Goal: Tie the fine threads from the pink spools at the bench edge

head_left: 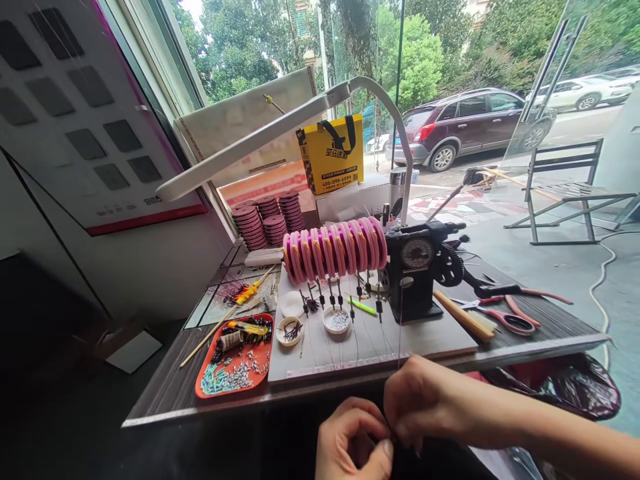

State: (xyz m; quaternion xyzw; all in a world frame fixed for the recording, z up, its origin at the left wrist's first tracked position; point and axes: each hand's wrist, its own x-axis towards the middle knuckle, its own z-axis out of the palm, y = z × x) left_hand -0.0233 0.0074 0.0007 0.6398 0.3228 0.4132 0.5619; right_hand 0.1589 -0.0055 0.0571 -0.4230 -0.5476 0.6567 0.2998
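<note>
head view: both hands, left hand [350,443] and right hand [425,400], pinch a thin line [400,327]; yellow bag [331,153] reads 400-098-6599

The left hand [353,443] is cut off by the bottom edge. Whatever the fingertips [395,437] pinch is too small to tell, perhaps the thin line [400,327]. The beads in the orange tray [203,387] blur together.

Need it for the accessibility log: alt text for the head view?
Two bare hands, left hand and right hand, pinch a thin fishing line at the near edge of a dark wooden table. The line runs up to a black hand-crank winding machine beside a row of pink foam line spools.
</note>
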